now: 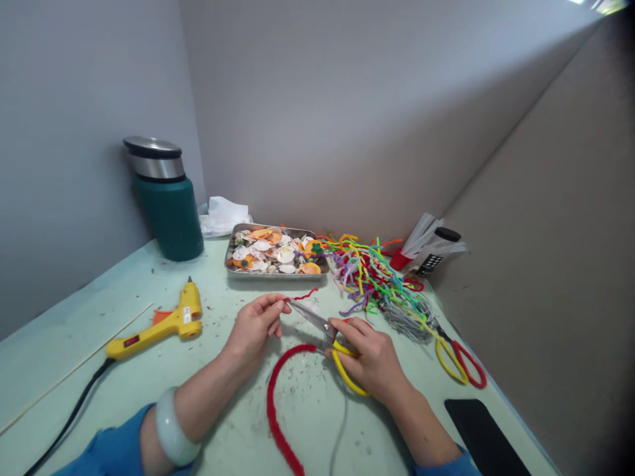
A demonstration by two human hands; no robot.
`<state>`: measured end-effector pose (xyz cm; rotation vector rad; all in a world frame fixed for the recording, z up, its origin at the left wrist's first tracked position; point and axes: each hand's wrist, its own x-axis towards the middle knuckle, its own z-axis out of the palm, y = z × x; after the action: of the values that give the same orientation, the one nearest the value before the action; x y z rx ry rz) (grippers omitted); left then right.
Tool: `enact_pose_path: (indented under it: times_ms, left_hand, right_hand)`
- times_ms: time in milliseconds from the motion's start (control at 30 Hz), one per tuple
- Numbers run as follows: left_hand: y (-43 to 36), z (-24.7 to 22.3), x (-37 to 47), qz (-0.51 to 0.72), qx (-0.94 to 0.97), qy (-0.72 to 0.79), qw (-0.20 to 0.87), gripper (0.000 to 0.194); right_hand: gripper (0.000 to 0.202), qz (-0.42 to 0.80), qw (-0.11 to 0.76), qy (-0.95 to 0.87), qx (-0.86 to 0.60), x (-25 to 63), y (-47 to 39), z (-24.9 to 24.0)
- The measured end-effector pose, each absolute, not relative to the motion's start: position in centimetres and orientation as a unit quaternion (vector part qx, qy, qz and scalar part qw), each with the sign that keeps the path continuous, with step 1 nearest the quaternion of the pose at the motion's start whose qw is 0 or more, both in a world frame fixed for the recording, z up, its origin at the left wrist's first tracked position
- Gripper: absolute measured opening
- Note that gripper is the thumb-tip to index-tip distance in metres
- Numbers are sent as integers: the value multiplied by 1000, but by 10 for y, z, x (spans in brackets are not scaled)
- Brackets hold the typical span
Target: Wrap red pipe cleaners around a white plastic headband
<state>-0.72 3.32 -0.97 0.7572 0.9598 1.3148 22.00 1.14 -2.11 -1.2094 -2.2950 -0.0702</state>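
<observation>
My left hand [255, 327] pinches a short, thin red strand [306, 295] near the middle of the table. Scissors with yellow handles [347, 377] are held in my right hand [372, 357], their blades pointing left with the tips at my left fingertips. Below the hands a fuzzy red curved piece [274, 410] arcs on the table, and a thin grey wire [343, 423] runs from its upper end area under my right hand and down. Whether the blades touch the strand is too small to tell.
A metal tray [278, 277] of shells stands at the back. Colourful pipe cleaners [367, 271] lie behind my right hand, with more scissors [461, 362] and a black phone-like slab [483, 436] at the right. A yellow glue gun [163, 330], thin stick [74, 370] and green bottle [171, 215] are left.
</observation>
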Motion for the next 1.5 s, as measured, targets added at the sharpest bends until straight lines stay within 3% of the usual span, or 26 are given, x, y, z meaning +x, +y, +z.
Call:
enact_pose_path:
  times_ms: [467,1033,1500]
  left_hand:
    - [34,-14,-8,563,293,382,672,22]
    - [34,-15,-10,563,312,364,673,18]
    - [34,-14,-8,559,329,384,657,18]
  right_hand:
    - [38,-90,255,-857,-438,220,12,-22]
    - [34,53,284,-856,-429,216,9,-21]
    - [41,38,272,-851,-448,215,9,-18]
